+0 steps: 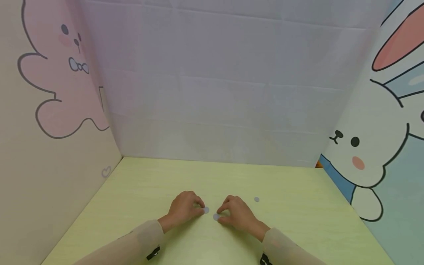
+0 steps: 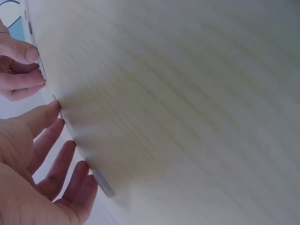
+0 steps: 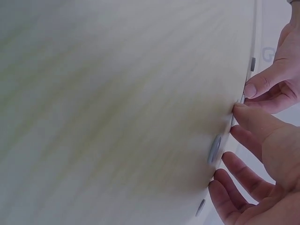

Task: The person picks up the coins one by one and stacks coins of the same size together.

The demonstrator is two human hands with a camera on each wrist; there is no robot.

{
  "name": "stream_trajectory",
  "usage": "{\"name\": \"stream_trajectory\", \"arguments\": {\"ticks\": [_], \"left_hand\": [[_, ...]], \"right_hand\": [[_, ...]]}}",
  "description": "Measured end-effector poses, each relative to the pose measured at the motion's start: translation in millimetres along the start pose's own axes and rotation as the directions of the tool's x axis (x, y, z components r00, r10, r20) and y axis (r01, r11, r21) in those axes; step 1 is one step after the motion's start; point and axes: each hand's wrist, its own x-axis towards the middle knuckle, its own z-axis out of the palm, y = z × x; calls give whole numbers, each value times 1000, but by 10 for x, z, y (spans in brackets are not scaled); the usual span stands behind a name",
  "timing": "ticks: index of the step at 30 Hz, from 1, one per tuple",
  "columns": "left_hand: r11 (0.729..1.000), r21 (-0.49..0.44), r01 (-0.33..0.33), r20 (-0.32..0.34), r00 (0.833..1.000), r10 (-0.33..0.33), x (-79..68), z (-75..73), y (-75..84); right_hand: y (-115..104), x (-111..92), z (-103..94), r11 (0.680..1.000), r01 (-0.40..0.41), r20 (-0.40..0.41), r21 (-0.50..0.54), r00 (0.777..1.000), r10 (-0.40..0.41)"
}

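Note:
On the table, my left hand (image 1: 184, 207) pinches a small grey disc (image 1: 206, 210) between thumb and index finger. Facing it across a small gap, my right hand (image 1: 241, 213) pinches another such disc (image 1: 216, 216) at its edge. Both discs lie flat or nearly so. In the left wrist view, a further disc (image 2: 103, 183) lies by the left hand's outer fingers, hidden from the head view by that hand. The right wrist view has a disc (image 3: 214, 149) beside the right hand's fingers, also hidden from above.
A loose grey disc (image 1: 256, 199) lies beyond the right hand on the pale yellow-green table (image 1: 165, 176). A white sheet (image 1: 225, 92) closes off the back. Side panels carry a pink cartoon bear (image 1: 63, 81) at left and a white rabbit (image 1: 367, 162) at right.

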Motion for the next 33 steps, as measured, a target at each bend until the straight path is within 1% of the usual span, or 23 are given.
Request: {"name": "stream_trajectory", "arguments": {"ticks": [8,16,20,25,30,33], "left_hand": [[1000,9,-8,-3,1000,8,12,18,-26],[1000,10,-9,1,1000,9,22,31,-50],[1000,12,-8,1,1000,8,26,29,-60],[1000,4,-3,2,1000,3,26,24,-62],[1000,-1,7,3,1000,-7,21,22,-54],[1000,-5,17,9,1000,-17,18,14,-43]], "right_hand": [[12,38,14,1000,10,-3,-20,1000,-10],[23,53,30,999,-2,7,-47,1000,3],[28,72,38,999,13,0,-39,1000,-13],[33,94,51,997,41,-10,-58,999,-41],[30,112,58,996,49,-17,-72,999,-51],[10,128,44,997,51,-18,-55,998,-52]]}}
